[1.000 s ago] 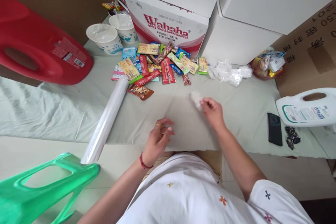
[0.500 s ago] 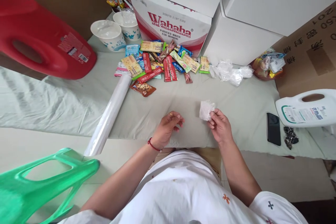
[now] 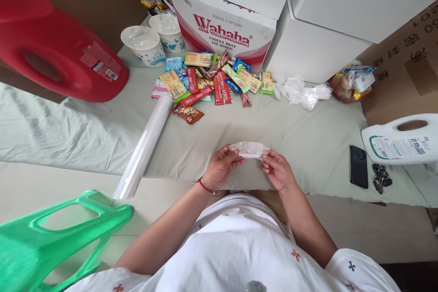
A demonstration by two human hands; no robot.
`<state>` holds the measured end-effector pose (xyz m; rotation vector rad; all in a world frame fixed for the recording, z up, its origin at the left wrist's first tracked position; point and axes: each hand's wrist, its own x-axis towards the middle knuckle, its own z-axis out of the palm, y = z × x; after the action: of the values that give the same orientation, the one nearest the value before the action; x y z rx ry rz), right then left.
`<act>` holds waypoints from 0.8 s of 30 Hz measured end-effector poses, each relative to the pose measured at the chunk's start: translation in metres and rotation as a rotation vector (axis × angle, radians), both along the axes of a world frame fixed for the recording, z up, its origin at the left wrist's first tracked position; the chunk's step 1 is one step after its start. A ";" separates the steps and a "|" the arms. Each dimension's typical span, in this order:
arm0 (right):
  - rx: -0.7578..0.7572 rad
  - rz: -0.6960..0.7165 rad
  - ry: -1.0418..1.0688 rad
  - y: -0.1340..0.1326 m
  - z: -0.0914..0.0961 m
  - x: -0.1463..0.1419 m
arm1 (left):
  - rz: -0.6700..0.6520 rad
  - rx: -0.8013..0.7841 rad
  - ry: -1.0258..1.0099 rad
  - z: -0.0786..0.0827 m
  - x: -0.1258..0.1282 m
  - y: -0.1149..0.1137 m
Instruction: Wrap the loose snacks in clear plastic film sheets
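Folded plastic [image 3: 251,149]: stretched between the fingertips of both hands, over the pale green cloth [image 3: 205,134]
Left hand [image 3: 221,166]: thumb and fingers closed on the left end of the folded plastic, a red bracelet [image 3: 207,187] at the wrist
Right hand [image 3: 278,169]: thumb and fingertips pinching the opposite end
Snack pile [image 3: 201,84]: beyond both hands, well apart from them, small packs heaped in many colours
Cookie pack [image 3: 187,113]: ahead of the left hand and to its left, at the near edge of the heap
Plastic roll [image 3: 143,150]: left of the left hand, slanting, its near end past the cloth's edge
Crumpled clear plastic [image 3: 303,92]: beyond the right hand, slightly to its right
Phone [image 3: 358,167]: well to the right of the right hand, with keys [image 3: 381,178] beside it and a white bottle [image 3: 400,141] just beyond
Green stool [image 3: 71,232]: left of the left hand and nearer the body
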<state>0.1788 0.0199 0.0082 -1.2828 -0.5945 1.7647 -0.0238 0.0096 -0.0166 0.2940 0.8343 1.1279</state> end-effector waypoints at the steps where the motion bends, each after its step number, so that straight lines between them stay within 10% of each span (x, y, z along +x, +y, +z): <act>1: 0.000 0.011 -0.015 -0.002 -0.002 0.000 | 0.016 -0.029 -0.027 -0.001 0.000 -0.001; 8: 0.319 0.146 -0.258 -0.010 -0.007 -0.012 | 0.039 -0.016 0.020 0.000 0.006 -0.004; 16: 0.173 -0.031 -0.169 0.005 -0.002 -0.003 | -0.069 -0.036 0.016 0.006 0.000 -0.005; 21: 0.267 -0.029 -0.294 -0.001 -0.001 0.004 | 0.240 0.211 0.587 0.013 -0.003 -0.011; 24: 0.331 0.041 -0.379 -0.008 0.000 0.005 | 0.080 0.416 0.836 0.027 -0.001 -0.011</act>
<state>0.1838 0.0121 0.0078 -1.3794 -1.0846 1.3847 -0.0248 -0.0019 0.0107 1.1383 1.3376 1.2556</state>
